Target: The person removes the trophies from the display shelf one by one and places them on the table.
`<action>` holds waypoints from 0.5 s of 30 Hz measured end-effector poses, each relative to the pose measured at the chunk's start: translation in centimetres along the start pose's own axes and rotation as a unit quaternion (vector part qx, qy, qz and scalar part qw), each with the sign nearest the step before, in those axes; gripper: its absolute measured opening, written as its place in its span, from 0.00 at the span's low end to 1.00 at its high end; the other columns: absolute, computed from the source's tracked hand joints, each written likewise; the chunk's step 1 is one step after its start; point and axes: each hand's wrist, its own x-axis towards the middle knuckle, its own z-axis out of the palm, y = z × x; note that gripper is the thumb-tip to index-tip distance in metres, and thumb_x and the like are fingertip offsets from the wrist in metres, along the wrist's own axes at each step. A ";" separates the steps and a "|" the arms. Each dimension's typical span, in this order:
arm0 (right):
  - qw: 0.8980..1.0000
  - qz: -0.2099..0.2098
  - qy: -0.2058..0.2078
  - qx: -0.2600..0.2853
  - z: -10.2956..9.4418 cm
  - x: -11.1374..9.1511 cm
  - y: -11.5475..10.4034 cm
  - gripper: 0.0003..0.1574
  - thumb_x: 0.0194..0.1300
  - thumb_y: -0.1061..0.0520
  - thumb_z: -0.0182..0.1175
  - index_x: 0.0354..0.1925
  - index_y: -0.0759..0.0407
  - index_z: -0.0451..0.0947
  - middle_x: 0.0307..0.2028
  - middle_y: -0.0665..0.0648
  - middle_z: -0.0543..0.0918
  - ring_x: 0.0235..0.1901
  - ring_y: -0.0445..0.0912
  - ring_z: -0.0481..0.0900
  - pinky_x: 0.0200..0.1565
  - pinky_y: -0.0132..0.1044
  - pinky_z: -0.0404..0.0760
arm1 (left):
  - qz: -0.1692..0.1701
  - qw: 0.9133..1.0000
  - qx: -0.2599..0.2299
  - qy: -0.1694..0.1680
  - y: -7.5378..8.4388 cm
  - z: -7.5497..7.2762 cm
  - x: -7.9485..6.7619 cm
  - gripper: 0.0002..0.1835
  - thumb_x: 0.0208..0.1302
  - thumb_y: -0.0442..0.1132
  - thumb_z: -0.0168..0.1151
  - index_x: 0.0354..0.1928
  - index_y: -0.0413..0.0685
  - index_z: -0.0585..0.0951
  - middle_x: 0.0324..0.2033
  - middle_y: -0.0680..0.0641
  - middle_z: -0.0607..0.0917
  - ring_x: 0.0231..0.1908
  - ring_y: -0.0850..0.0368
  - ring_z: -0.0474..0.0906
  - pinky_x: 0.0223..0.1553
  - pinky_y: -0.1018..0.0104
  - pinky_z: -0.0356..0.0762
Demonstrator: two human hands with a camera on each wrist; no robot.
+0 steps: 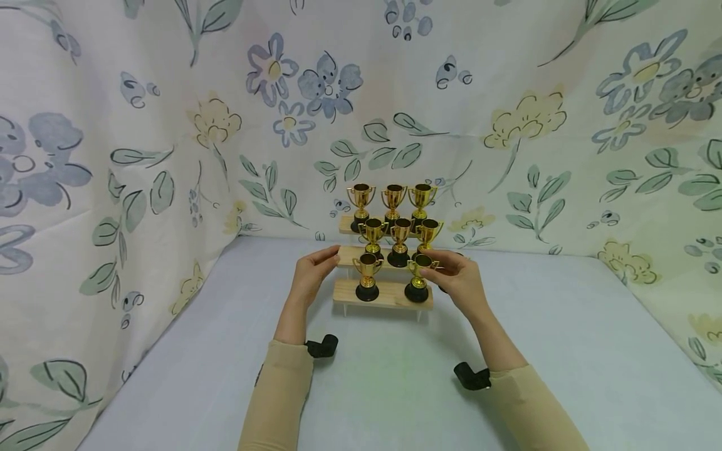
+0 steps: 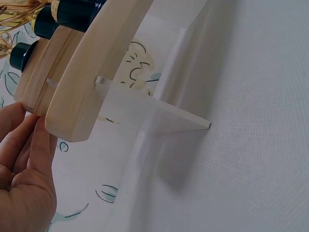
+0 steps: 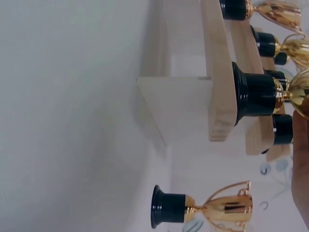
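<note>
A three-step wooden stand (image 1: 389, 297) carries several gold trophy cups with black bases. My right hand (image 1: 439, 265) pinches the rim and handle of the front right cup (image 1: 418, 280), whose base (image 3: 253, 99) sits on the lowest step (image 3: 219, 72). My left hand (image 1: 329, 258) rests its fingertips (image 2: 36, 133) against the left end of the stand (image 2: 72, 111), near the middle step. Another cup (image 1: 368, 278) stands at the left of the lowest step. In the right wrist view one more cup (image 3: 203, 209) stands on the table beside the stand; the head view hides it behind my right hand.
The stand sits on a pale grey table (image 1: 395, 388) close to a flowered cloth backdrop (image 1: 169, 156) that wraps round the back and both sides. A clear plastic leg (image 2: 159, 113) props the stand. Black wrist cameras (image 1: 321, 346) sit on both sleeves.
</note>
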 end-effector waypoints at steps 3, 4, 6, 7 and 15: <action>1.000 0.000 0.007 -0.004 -0.4 -0.1 0.2 0.25 0.61 0.57 0.70 0.56 0.62 0.81 0.55 0.56 0.84 0.43 0.28 0.81 0.47 0.21 0.84 | 0.000 1.000 -0.002 -0.001 0.0 0.0 -0.1 0.22 0.69 0.33 0.60 0.64 0.38 0.76 0.65 0.39 0.77 0.63 0.52 0.76 0.64 0.71 0.76; 1.000 0.000 0.010 -0.004 -0.6 -0.1 0.3 0.25 0.61 0.57 0.70 0.56 0.62 0.81 0.53 0.52 0.85 0.43 0.28 0.82 0.46 0.21 0.84 | 0.000 1.000 -0.002 -0.001 0.0 0.0 -0.1 0.22 0.69 0.33 0.60 0.64 0.37 0.76 0.65 0.38 0.77 0.63 0.52 0.76 0.64 0.71 0.77; 1.000 -0.002 0.015 -0.004 -0.9 -0.1 0.5 0.25 0.61 0.57 0.70 0.56 0.62 0.81 0.50 0.41 0.85 0.43 0.28 0.82 0.47 0.20 0.83 | -0.002 1.000 -0.006 0.000 0.0 0.0 -0.2 0.22 0.69 0.33 0.60 0.63 0.37 0.76 0.64 0.38 0.77 0.64 0.50 0.76 0.64 0.72 0.77; 1.000 -0.004 0.018 -0.005 -1.1 -0.2 0.6 0.25 0.61 0.57 0.70 0.56 0.62 0.81 0.48 0.36 0.84 0.43 0.28 0.82 0.47 0.20 0.83 | -0.001 1.000 -0.007 0.000 0.0 0.0 -0.2 0.22 0.69 0.33 0.60 0.63 0.37 0.76 0.64 0.38 0.77 0.64 0.50 0.76 0.63 0.72 0.77; 0.999 -0.022 0.029 0.001 -2.4 -0.2 0.9 0.25 0.62 0.58 0.69 0.56 0.68 0.80 0.43 0.29 0.83 0.37 0.30 0.82 0.39 0.21 0.84 | 0.002 1.000 -0.006 -0.002 0.1 0.0 0.0 0.21 0.69 0.33 0.59 0.63 0.38 0.76 0.65 0.39 0.77 0.66 0.49 0.74 0.64 0.73 0.76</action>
